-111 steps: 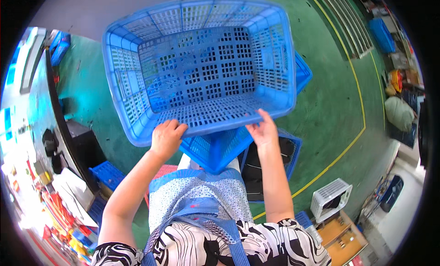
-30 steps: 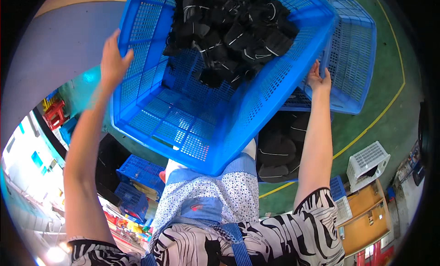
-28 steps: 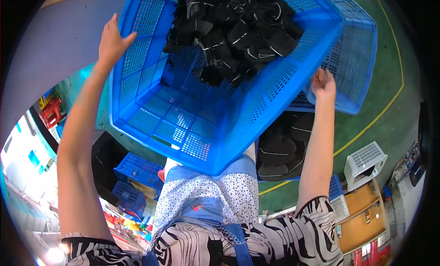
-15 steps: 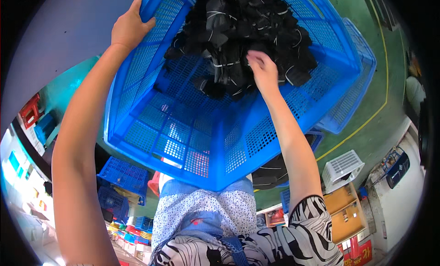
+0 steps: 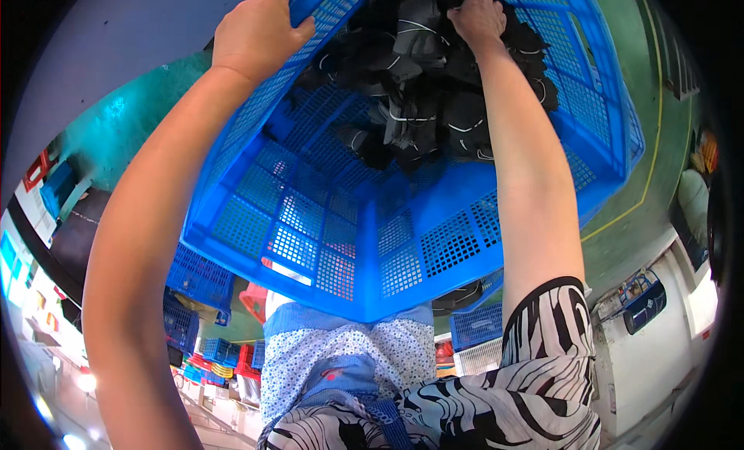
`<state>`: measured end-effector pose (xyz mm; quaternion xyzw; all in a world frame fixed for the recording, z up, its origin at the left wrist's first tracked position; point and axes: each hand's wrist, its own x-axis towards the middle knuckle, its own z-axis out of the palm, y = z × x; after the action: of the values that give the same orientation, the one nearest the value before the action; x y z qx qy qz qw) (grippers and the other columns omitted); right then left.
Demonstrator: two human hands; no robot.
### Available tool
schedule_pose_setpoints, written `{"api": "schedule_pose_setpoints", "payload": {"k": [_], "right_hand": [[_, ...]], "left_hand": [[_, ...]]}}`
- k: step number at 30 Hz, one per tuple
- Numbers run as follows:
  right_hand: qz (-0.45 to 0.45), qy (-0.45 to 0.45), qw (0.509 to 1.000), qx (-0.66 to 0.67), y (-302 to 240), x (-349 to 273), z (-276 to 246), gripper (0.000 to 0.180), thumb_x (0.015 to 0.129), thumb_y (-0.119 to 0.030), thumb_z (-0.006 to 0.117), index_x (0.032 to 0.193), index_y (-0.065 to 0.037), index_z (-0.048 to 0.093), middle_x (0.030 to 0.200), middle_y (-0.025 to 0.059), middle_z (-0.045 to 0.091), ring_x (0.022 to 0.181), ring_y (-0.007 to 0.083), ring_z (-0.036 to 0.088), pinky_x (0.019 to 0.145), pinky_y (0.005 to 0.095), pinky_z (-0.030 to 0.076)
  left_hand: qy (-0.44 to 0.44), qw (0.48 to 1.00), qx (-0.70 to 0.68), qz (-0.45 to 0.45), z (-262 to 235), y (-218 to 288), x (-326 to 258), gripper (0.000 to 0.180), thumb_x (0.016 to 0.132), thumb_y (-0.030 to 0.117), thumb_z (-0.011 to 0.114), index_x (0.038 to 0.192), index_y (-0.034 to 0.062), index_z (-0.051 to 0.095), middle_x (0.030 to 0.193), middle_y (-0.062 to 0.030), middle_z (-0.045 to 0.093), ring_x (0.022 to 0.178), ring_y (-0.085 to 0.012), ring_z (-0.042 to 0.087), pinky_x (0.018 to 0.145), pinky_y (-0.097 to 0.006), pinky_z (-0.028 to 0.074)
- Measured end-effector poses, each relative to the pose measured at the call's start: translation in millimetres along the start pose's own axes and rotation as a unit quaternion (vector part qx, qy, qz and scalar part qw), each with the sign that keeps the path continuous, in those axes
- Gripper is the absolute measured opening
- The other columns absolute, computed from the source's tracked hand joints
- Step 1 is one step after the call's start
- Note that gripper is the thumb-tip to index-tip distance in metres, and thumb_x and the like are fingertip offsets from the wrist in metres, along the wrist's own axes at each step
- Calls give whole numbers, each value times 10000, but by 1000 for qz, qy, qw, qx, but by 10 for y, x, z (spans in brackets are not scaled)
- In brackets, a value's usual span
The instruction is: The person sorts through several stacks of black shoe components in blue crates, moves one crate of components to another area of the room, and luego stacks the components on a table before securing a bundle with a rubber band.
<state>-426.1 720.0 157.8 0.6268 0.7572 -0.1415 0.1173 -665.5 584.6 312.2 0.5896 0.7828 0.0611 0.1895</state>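
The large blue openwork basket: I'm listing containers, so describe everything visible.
The large blue open-topped plastic-looking basket has perforated walls and a solid rim; its far edge is cut off. One corner points down the picture. Black bundles with white ties lie heaped in its far part. The bare left hand grips its left rim; the bare right hand is at the bundles.

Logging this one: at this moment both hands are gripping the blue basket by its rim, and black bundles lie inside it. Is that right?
Not quite: only the left hand grips the blue basket by its rim. The right hand is inside, at the black bundles, as the head view shows.
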Motion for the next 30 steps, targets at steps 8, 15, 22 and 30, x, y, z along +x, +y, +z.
{"api": "schedule_pose_setpoints", "payload": {"k": [8, 15, 22, 30], "right_hand": [[-114, -3, 985, 130, 40, -1194, 191, 580, 661, -331, 747, 1127, -47, 551, 1188, 192, 475, 1131, 361, 431, 949, 475, 364], [-136, 98, 986, -16, 707, -142, 126, 624, 677, -374, 720, 1222, -133, 536, 1313, 112, 443, 1237, 384, 357, 1037, 474, 315], [-32, -41, 999, -9, 91, -141, -94, 681, 701, -451, 695, 1288, -163, 503, 1358, 94, 419, 1283, 448, 276, 999, 578, 326], [-58, -309, 949, 34, -511, 763, 348, 808, 693, -570, 660, 1350, -153, 442, 1468, 107, 275, 1306, 429, 265, 1013, 532, 323]], "left_hand": [[-66, 998, 11, -17, 181, -191, -33, 534, 766, 306, 655, 1215, 120, 434, 856, -169, 653, 814, -394, 618, 708, -472, 492], [-64, 998, 0, -16, 193, -112, 16, 523, 767, 293, 652, 1214, 129, 436, 846, -162, 652, 806, -387, 620, 695, -463, 495], [-58, 998, 3, -13, 168, -220, -38, 494, 765, 283, 653, 1186, 132, 444, 820, -164, 647, 780, -387, 619, 683, -469, 491], [-77, 996, -41, -13, 157, -163, 7, 417, 768, 262, 651, 1109, 126, 454, 791, -155, 639, 764, -381, 618, 670, -464, 491]]}}
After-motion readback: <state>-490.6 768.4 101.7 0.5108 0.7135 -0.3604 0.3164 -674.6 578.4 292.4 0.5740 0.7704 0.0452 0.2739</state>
